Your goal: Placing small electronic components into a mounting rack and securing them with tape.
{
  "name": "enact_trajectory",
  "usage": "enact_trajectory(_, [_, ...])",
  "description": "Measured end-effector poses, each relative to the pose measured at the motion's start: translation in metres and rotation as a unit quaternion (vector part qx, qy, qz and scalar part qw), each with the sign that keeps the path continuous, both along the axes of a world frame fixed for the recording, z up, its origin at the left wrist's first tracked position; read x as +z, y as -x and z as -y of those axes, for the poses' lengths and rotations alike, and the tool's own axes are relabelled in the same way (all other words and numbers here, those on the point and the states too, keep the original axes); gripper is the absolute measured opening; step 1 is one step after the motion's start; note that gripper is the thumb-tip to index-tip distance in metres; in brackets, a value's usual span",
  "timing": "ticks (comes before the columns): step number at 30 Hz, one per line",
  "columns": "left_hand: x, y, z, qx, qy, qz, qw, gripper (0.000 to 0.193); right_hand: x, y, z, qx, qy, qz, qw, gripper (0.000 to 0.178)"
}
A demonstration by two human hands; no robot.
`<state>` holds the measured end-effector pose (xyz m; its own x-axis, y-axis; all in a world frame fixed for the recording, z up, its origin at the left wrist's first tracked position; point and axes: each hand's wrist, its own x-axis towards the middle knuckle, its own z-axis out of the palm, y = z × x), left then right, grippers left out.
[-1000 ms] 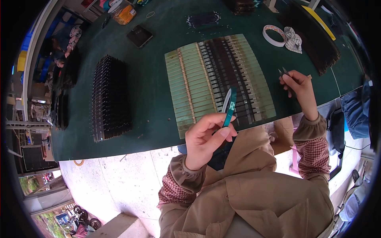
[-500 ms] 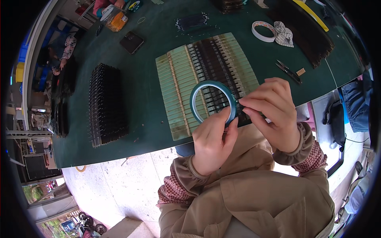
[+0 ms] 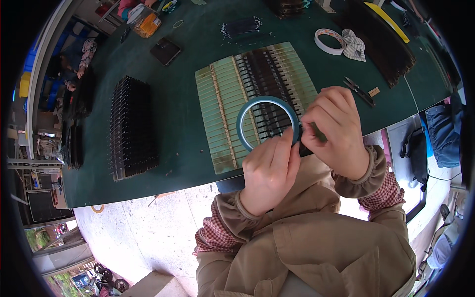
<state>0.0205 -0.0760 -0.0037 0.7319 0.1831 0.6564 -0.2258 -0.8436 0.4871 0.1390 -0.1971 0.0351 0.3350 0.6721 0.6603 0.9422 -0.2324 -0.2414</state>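
I hold a blue roll of tape [image 3: 247,115] upright over the front edge of a green mat table [image 3: 183,104]. My left hand [image 3: 269,171] grips the roll's lower rim. My right hand [image 3: 336,131] pinches the roll's right side, its fingertips at the tape's edge. Beneath the roll lies a pale green slotted tray [image 3: 225,106] with dark strips [image 3: 264,74] laid across its middle.
Small scissors [image 3: 360,90] lie right of the tray. A white tape roll [image 3: 327,40] and a crumpled cloth [image 3: 354,45] sit further back. A black stack of parts [image 3: 131,128] stands at the left. A dark flat box [image 3: 166,50] and an orange container [image 3: 147,24] lie at the back.
A second ago my right hand was at the scissors on the table and my left held the roll edge-on. Both hands have since come together on the roll.
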Motion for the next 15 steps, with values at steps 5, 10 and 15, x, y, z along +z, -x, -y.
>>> enact_trajectory(5, [0.005, 0.015, 0.003, -0.065, 0.147, -0.069, 0.985, 0.026, 0.000, -0.017, 0.018, -0.002, 0.003, -0.155, 0.988, 0.014])
enact_trajectory(10, [0.019, 0.020, -0.007, -0.170, 0.528, -0.150, 0.818, 0.018, 0.009, -0.018, 0.033, 0.085, -0.141, -0.347, 0.923, 0.016])
enact_trajectory(15, [0.014, 0.008, -0.014, -0.288, 0.695, -0.239, 0.614, 0.022, 0.015, -0.029, 0.045, 0.291, 0.014, -0.414, 0.862, 0.017])
